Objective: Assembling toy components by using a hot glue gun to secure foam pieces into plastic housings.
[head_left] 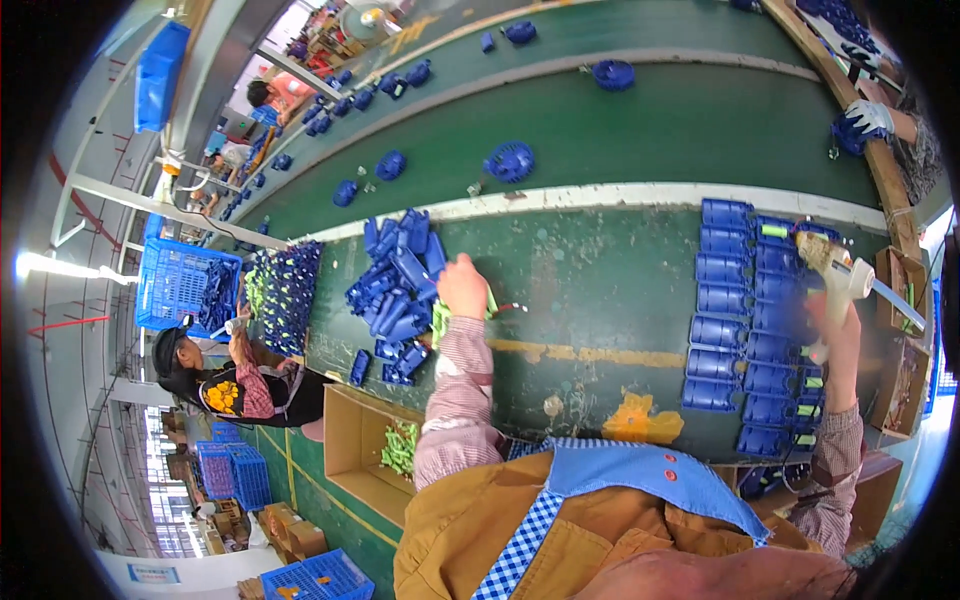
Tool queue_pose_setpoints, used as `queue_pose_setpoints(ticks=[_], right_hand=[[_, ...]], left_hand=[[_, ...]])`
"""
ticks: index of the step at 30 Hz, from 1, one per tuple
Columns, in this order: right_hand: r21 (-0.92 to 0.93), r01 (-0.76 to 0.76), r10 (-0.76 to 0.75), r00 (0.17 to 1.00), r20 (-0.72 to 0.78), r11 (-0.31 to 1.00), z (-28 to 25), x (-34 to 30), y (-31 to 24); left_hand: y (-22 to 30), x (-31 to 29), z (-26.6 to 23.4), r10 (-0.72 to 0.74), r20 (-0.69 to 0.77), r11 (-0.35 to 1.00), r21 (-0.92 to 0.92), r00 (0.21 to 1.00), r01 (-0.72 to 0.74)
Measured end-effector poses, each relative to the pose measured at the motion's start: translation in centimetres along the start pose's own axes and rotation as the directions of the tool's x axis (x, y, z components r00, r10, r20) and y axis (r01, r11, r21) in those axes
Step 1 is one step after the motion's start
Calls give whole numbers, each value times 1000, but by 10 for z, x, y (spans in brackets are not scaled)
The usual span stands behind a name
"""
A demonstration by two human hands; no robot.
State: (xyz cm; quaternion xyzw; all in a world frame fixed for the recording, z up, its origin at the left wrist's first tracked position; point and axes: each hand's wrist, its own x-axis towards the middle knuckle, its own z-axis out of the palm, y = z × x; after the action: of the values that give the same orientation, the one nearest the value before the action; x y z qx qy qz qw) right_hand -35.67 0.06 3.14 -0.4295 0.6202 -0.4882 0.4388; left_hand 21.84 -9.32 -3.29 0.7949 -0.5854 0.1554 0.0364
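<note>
My left hand is closed over a small bunch of light-green pieces at the right edge of a pile of blue plastic housings. A thin wire end sticks out to the right of the fingers. At the right, my slightly blurred right hand grips a white glue gun, with a pale stick coming out of its back. Its yellowish, crusted front points at the upper end of the rows of blue housings. Several housings in the right-hand columns hold light-green pieces.
A cardboard box of light-green pieces stands at the near left. Beyond the white ledge, a green conveyor carries round blue parts. A co-worker stands left beside a wired batch; a gloved hand is at far right.
</note>
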Motion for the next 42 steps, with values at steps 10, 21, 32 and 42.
queue_pose_setpoints(ticks=[10, 21, 32, 42], right_hand=[[18, 82, -82, 997, 9, 997, -7, -22, -2], [159, 38, -50, 996, 72, 987, 9, -24, -13], [82, -23, 12, 990, 137, 996, 14, -33, -10], [60, -47, 43, 997, 61, 997, 6, -29, -2]], left_hand=[[35, -9, -75, -5, -185, 536, -830, 983, -153], [81, -24, -108, 397, 212, -428, -818, 893, 385], [204, -44, -94, 666, 303, -328, -701, 681, 633], [315, -55, -98, 661, 216, -75, -934, 719, 349]])
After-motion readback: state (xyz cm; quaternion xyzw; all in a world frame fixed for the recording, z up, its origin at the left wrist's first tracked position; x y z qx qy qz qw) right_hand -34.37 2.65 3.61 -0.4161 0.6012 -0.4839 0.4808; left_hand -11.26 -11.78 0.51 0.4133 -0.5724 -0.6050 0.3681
